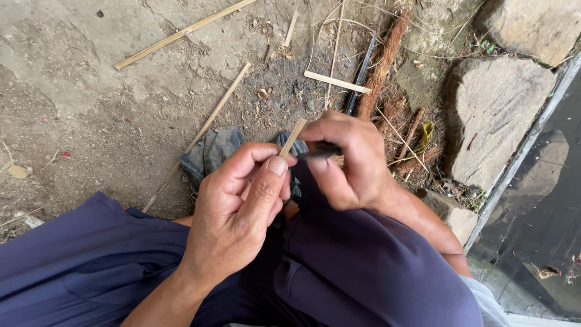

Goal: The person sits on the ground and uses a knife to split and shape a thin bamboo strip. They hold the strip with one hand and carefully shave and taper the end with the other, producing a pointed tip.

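My left hand (242, 203) grips a short, thin bamboo stick (293, 137) between thumb and fingers, its tip pointing up and away. My right hand (348, 162) is closed on a dark knife (319, 150) whose blade lies against the stick near my left thumb. Both hands rest over my knees in dark blue trousers (357, 266). A dark sandal (213, 151) shows just beyond my left hand.
Long bamboo strips (181, 33) and a second strip (200, 133) lie on the dirt ground with shavings. A short pale stick (336, 82) and brown fibrous stalks (381, 66) lie ahead. Large stones (493, 118) and a dark water channel (538, 230) are at right.
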### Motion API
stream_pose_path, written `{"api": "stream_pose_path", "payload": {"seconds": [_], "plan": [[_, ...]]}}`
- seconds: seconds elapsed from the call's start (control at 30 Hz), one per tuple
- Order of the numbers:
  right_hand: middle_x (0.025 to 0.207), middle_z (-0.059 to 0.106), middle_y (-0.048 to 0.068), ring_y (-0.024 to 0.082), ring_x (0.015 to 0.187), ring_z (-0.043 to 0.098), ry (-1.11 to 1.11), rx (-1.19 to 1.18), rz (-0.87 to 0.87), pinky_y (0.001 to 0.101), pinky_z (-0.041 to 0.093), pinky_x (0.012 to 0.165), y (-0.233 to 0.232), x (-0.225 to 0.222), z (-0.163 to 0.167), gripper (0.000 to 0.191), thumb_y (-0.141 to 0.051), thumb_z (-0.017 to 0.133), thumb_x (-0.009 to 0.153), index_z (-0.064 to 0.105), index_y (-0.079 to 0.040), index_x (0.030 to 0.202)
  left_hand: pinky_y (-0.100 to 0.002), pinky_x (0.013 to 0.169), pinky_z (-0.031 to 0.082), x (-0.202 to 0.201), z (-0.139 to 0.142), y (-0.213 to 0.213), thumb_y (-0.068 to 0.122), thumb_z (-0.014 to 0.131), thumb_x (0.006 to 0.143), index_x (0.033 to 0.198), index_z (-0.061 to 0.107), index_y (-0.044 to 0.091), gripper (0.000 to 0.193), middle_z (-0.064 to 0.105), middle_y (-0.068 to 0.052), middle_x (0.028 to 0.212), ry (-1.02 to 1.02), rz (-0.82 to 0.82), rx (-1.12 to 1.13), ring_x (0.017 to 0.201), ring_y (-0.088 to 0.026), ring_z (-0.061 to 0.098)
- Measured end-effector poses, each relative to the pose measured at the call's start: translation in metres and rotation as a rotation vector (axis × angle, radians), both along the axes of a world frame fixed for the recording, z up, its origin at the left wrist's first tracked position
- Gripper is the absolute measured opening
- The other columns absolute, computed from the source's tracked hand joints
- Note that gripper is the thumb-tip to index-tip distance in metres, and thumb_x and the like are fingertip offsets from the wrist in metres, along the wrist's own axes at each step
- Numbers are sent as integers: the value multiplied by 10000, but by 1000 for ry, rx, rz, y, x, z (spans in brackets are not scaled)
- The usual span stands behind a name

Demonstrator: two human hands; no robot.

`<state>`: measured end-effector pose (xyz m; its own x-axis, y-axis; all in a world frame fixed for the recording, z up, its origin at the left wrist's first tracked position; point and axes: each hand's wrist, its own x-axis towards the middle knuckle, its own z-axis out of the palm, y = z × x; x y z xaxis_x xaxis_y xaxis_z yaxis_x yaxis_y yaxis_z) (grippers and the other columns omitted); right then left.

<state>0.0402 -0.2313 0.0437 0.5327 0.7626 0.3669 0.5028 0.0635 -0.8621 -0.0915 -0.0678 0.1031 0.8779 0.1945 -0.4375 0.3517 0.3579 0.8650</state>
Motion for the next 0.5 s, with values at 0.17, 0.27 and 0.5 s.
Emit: {"api": "stream_pose_path", "payload": {"seconds": [0.17, 0.27, 0.5], "plan": [[959, 676, 189, 314, 775, 708, -410, -27, 10, 414, 567, 642, 2, 2, 3, 224, -131, 542, 1052, 636, 64, 1107, -197, 503, 340, -3, -1, -1, 168, 547, 1103, 1125, 624, -5, 191, 473, 40, 697, -27, 28, -93, 585, -14, 388], [1019, 670, 195, 304, 818, 689, -501, 32, 14, 406, 555, 674, 3, 4, 5, 370, -288, 575, 1094, 630, 68, 1177, -204, 487, 339, -5, 0, 0, 160, 543, 1100, 1100, 624, -14, 192, 462, 39, 692, -13, 7, -155, 575, -18, 381], [998, 666, 159, 297, 816, 684, -518, -4, 9, 407, 551, 682, 7, 2, 9, 316, -247, 646, 1068, 661, 45, 1186, -202, 467, 386, -9, 1, 4, 172, 514, 1091, 1098, 617, -17, 215, 560, -1, 706, -30, -44, -178, 539, -34, 481]]}}
